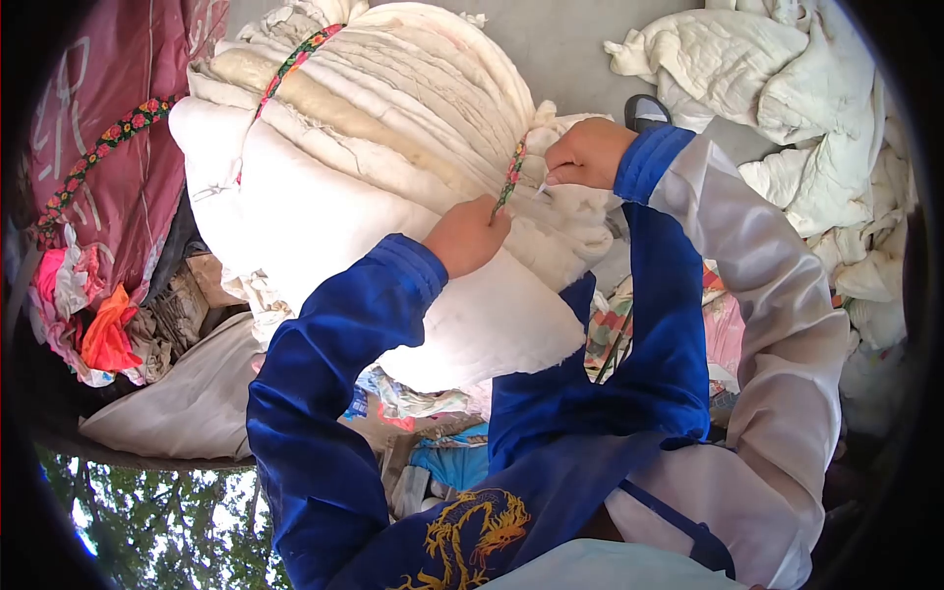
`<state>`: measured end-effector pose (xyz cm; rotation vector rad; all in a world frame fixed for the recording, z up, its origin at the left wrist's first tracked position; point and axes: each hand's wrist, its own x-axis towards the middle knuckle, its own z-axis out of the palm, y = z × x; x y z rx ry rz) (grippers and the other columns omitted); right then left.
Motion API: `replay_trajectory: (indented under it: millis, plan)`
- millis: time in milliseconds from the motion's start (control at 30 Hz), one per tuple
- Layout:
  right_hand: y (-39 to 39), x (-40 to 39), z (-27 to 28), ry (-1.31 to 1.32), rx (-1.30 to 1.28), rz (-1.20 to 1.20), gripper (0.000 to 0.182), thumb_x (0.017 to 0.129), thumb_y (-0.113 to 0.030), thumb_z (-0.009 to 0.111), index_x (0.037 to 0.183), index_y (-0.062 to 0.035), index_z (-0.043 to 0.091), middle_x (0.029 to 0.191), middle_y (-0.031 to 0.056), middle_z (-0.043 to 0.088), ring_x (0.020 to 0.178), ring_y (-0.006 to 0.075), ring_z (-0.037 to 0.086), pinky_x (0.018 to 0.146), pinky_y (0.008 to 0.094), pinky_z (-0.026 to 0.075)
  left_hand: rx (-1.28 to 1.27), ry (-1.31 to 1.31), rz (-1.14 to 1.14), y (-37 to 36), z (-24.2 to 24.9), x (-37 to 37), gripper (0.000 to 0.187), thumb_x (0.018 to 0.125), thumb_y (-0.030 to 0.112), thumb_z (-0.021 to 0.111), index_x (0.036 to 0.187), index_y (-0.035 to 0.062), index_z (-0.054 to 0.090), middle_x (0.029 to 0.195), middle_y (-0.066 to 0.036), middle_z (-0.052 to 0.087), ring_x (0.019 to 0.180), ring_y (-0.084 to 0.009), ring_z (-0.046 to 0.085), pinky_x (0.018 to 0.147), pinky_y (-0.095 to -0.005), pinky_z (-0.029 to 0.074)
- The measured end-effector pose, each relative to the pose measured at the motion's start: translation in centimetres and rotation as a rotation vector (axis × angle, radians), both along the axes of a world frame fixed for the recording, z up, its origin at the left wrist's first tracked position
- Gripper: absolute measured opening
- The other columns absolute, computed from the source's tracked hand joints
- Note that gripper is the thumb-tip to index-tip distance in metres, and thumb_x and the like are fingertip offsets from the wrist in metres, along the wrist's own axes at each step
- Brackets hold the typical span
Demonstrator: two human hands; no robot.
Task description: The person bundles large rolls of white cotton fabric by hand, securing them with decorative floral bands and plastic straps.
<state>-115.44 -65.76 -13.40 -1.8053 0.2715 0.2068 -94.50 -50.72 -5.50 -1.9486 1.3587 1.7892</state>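
A thick bundle of folded white cloth layers [295, 187] fills the upper middle of the head view. Narrow black straps with red, yellow and green flowers [285, 74] cross it. At its right side, my left hand [467, 236] is closed round the lower end of a flowered strap [511, 177]. My right hand [590, 152] sits just to the right, over the bundle's edge, with its fingers pinched. A small white tip [541, 188] shows by those fingers; what it belongs to is hidden.
On the right lies a heap of crumpled white cloth [826, 108]. At the left are a dark red sack [118, 128], another flowered strap [93, 162], orange plastic [110, 329] and a grey cloth [187, 398]. A dark shoe [646, 111] shows beyond my right hand.
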Motion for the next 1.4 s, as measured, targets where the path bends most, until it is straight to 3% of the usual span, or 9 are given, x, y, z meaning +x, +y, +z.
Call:
replay_trajectory:
  millis: [167, 367, 500, 600, 733, 900, 1100, 1267, 1400]
  plan:
    - [0.1, 1.1, -0.1, -0.032, 0.241, -0.123, 0.015, 0.081, -0.017, 0.068, 0.084, -0.0045, 0.059, 0.081, 0.0104, 0.062, 0.076, 0.0312, 0.058, 0.067, 0.0427, 0.045, -0.027, 0.08, -0.093, 0.4, -0.4, 1.3, 0.028, 0.095, 0.025, 0.05, 0.091, -0.0025, 0.051, 0.076, -0.026, 0.059, 0.074, -0.0424, 0.058, 0.067, -0.0466, 0.044]
    - [-0.9, 3.6, -0.9, -0.225, -0.35, -0.033, 0.015, 0.078, -0.009, 0.067, 0.092, -0.0073, 0.063, 0.088, 0.0083, 0.062, 0.089, 0.0292, 0.058, 0.076, 0.0391, 0.047, -0.185, -0.063, -0.249, 0.0, -1.5, 1.1, 0.026, 0.094, 0.022, 0.051, 0.084, -0.002, 0.055, 0.067, -0.024, 0.057, 0.067, -0.0416, 0.058, 0.063, -0.0478, 0.043]
    - [1.7, 4.6, -2.7, -0.133, -0.32, -0.624, 0.024, 0.079, -0.008, 0.066, 0.101, -0.0036, 0.061, 0.114, 0.0105, 0.06, 0.082, 0.0291, 0.061, 0.074, 0.0375, 0.051, -0.19, -0.081, 0.075, 1.6, -4.3, 1.7, 0.031, 0.093, 0.022, 0.053, 0.077, -0.0032, 0.061, 0.058, -0.017, 0.056, 0.056, -0.0316, 0.056, 0.055, -0.0424, 0.042]
    - [5.7, 4.5, -2.4, 0.288, 0.031, -1.391, 0.029, 0.078, -0.006, 0.065, 0.107, -0.0068, 0.061, 0.108, 0.0122, 0.062, 0.073, 0.0226, 0.063, 0.067, 0.0369, 0.051, 0.089, -0.002, 0.55, 1.6, -5.2, 2.0, 0.032, 0.092, 0.023, 0.054, 0.075, -0.0027, 0.064, 0.053, -0.004, 0.05, 0.046, -0.0171, 0.045, 0.045, -0.0335, 0.034]
    - [15.3, 5.7, -7.5, 0.472, 1.236, -0.9, 0.03, 0.081, -0.012, 0.068, 0.108, -0.0021, 0.061, 0.094, 0.0101, 0.067, 0.076, 0.0152, 0.063, 0.067, 0.0299, 0.05, 0.35, 0.028, 0.719, -0.4, -4.0, 1.7, 0.029, 0.091, 0.024, 0.054, 0.076, 0.0016, 0.063, 0.053, 0.005, 0.04, 0.042, -0.0066, 0.029, 0.039, -0.0266, 0.02]
    - [17.2, 10.1, -9.0, 0.192, 1.675, -1.047, 0.04, 0.087, -0.04, 0.066, 0.102, -0.0024, 0.063, 0.084, 0.0028, 0.064, 0.076, 0.0112, 0.058, 0.067, 0.0237, 0.046, 0.654, 0.117, 0.901, -1.8, -3.7, 2.7, 0.025, 0.092, 0.025, 0.05, 0.082, 0.0054, 0.061, 0.051, 0.006, 0.034, 0.039, -0.0047, 0.022, 0.036, -0.0253, 0.013]
    - [17.8, 9.0, -10.5, 0.062, 1.762, -0.906, 0.045, 0.092, -0.048, 0.056, 0.105, -0.0049, 0.062, 0.083, 0.0013, 0.063, 0.07, 0.0125, 0.055, 0.063, 0.0256, 0.045, 0.747, 0.214, 0.833, -1.3, -5.1, 2.7, 0.02, 0.091, 0.022, 0.05, 0.083, 0.008, 0.062, 0.051, 0.005, 0.034, 0.038, -0.0056, 0.022, 0.036, -0.0251, 0.013]
    - [21.8, 7.6, -12.1, 0.103, 1.912, -1.221, 0.031, 0.096, -0.03, 0.053, 0.102, -0.0007, 0.06, 0.087, 0.0085, 0.065, 0.071, 0.019, 0.063, 0.062, 0.0277, 0.052, -0.504, 0.068, -0.552, 5.1, -12.3, 3.1, 0.024, 0.087, 0.022, 0.054, 0.09, 0.0018, 0.066, 0.069, -0.018, 0.064, 0.065, -0.0299, 0.065, 0.058, -0.0401, 0.05]
    - [21.8, 7.5, -6.4, 0.356, 1.516, -1.916, 0.028, 0.096, -0.024, 0.052, 0.101, 0.0015, 0.061, 0.087, 0.012, 0.067, 0.071, 0.0218, 0.065, 0.063, 0.0315, 0.054, 0.013, -0.27, -0.01, 2.5, -5.1, -2.3, 0.027, 0.086, 0.026, 0.056, 0.089, 0.0013, 0.067, 0.091, -0.025, 0.066, 0.092, -0.0389, 0.063, 0.083, -0.0466, 0.049]
